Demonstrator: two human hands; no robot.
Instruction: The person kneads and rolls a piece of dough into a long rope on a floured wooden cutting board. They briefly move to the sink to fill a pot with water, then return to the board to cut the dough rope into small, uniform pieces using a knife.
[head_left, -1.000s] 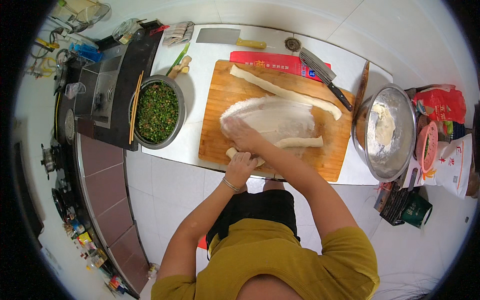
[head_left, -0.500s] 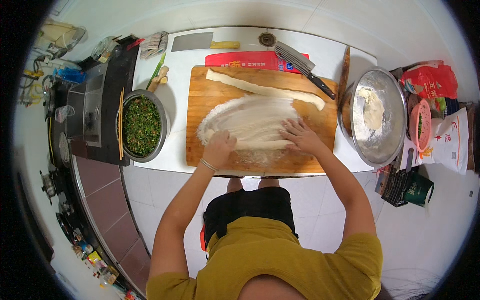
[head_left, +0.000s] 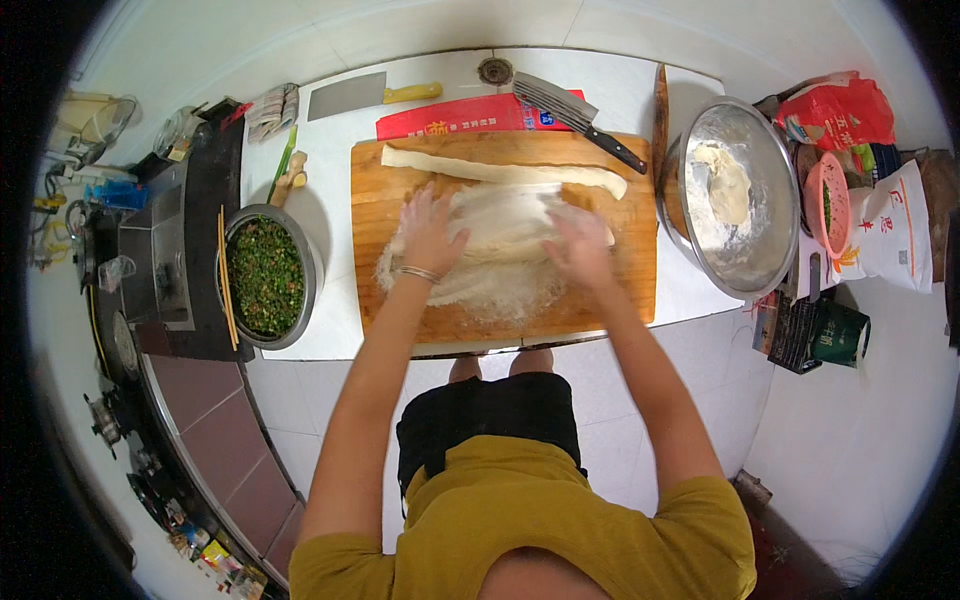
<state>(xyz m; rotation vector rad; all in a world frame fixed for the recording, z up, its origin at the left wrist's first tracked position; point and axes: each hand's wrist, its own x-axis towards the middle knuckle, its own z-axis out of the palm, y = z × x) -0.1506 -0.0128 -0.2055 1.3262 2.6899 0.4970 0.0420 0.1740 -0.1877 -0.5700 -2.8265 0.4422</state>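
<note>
Blurry dough strip [head_left: 502, 247] between left hand [head_left: 429, 235], fingers spread, and right hand [head_left: 581, 249], fingers too blurred to tell. One second dough strip [head_left: 505, 174] beyond, two knives [head_left: 347, 96], one board [head_left: 630, 285].

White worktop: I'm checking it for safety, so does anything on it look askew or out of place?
Yes: the black-handled steel cleaver lies askew, blade over the flat red packet, handle jutting over the rectangular brown wooden board near its far right corner.

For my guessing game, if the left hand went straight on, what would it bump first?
The left hand would probably meet the far dough strip first, but the hand's height is unclear.
</note>
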